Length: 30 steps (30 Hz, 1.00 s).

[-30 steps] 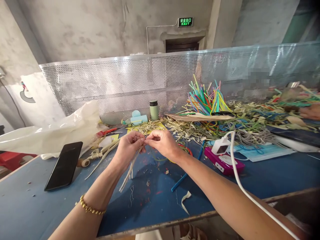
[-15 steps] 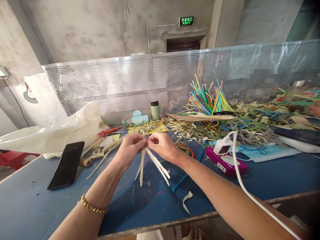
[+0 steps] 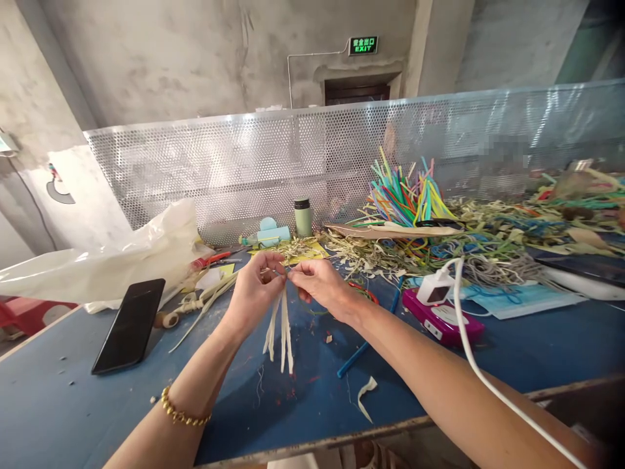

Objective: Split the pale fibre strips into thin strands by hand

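Note:
Both hands meet over the middle of the blue table (image 3: 234, 417), fingertips nearly touching. My left hand (image 3: 256, 286) pinches the upper end of several pale flat strips (image 3: 283, 335), which hang down in a loose bunch. My right hand (image 3: 319, 283) is closed in a pinch at the same gathered end. What lies between its fingertips is too small to make out. Beneath the right forearm lies a blue stick (image 3: 352, 359). A curled pale scrap (image 3: 366, 394) rests near the table's front edge.
To the left are a black phone (image 3: 129, 326), plastic sheeting (image 3: 112, 251) and red-handled pliers (image 3: 215, 259). A green bottle (image 3: 303, 218) stands by the perforated metal screen (image 3: 219, 169). On the right are colourful pipe cleaners (image 3: 405, 195), a purple box (image 3: 442, 319) and a white cable (image 3: 461, 326).
The strips were bunched to the left, then spread into two groups, and now hang closer together. My hands have stayed in nearly the same place while the fingers shifted.

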Tool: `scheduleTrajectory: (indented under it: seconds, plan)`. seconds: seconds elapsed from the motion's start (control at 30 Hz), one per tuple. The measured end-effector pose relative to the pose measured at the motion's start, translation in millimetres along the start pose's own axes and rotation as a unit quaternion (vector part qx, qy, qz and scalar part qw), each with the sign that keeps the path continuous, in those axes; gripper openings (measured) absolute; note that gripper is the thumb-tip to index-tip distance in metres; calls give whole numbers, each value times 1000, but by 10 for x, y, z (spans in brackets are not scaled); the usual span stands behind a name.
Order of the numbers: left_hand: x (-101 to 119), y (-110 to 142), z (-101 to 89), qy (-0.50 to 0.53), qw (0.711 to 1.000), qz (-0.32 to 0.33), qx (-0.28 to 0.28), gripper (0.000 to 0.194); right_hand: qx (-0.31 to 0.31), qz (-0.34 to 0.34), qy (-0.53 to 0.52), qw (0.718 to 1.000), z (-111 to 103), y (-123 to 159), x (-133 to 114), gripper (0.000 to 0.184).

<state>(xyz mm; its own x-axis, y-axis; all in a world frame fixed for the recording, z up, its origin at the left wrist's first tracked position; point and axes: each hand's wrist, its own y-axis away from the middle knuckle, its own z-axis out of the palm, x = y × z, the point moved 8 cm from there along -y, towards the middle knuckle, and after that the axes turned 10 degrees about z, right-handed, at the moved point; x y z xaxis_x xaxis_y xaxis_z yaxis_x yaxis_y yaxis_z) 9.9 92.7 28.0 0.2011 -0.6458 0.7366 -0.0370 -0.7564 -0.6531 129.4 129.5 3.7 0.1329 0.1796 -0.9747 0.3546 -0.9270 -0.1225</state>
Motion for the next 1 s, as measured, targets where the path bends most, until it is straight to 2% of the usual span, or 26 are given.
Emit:
scheduleTrajectory:
  seconds: [0.13, 0.27, 0.4, 0.5, 0.67, 0.87, 1.0]
  plan:
    - [59, 14, 11, -45, 998, 48, 4, 26, 4, -4, -17, 1000, -14, -7, 1, 17]
    - [83, 21, -15, -137, 988, 65, 12, 11, 0, -16, -21, 1000, -18, -15, -9, 18]
    - [83, 8, -36, -177, 982, 69, 4, 12, 16, -12, 0, 1000, -41, -15, -17, 14]
    - [25, 0, -33, -155, 987, 39, -13, 11, 40, -24, 35, 998, -81, -2, -51, 12]
    - [-62, 11, -2, -78, 996, -36, -26, 10, 47, -93, 101, 989, -83, 42, -162, 13]
    - [-93, 30, 23, -1, 997, -76, -16, 11, 57, -156, 146, 975, -45, 88, -261, 11]
    - [-144, 41, 38, 23, 996, -86, -19, 12, 100, -194, 213, 952, -43, 144, -327, 8]
